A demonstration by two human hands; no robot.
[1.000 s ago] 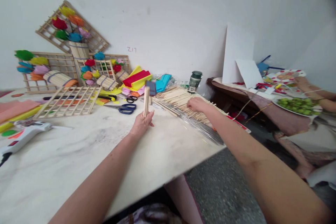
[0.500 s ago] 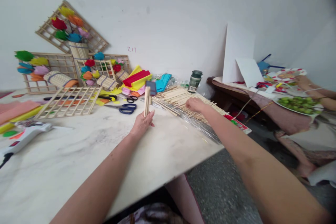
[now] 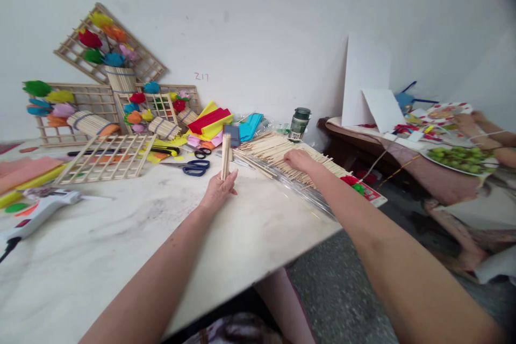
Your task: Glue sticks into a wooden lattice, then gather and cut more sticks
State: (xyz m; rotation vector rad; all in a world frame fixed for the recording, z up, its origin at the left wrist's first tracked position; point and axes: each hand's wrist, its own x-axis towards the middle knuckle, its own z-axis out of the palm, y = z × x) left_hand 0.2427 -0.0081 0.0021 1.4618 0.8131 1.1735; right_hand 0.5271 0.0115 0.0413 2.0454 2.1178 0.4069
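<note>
Taking the left hand (image 3: 220, 189) as the clock's centre, its fingers are closed around a bundle of slim wooden sticks (image 3: 226, 164), held upright over the desk (image 3: 245, 242) and pointing to twelve o'clock. The pile of loose sticks (image 3: 268, 149) spreads at two o'clock, and the right hand (image 3: 299, 160) rests on it, fingers bent downward; whether they pinch a stick, I cannot tell. The step in hand appears to be picking sticks from the pile; the next move seems to call for a narrow fingertip pinch that leaves neighbouring sticks undisturbed, while the left hand's grip stays firm. Blue-handled scissors (image 3: 187, 165) lie at ten o'clock, the glue gun (image 3: 48, 208) near nine.
</note>
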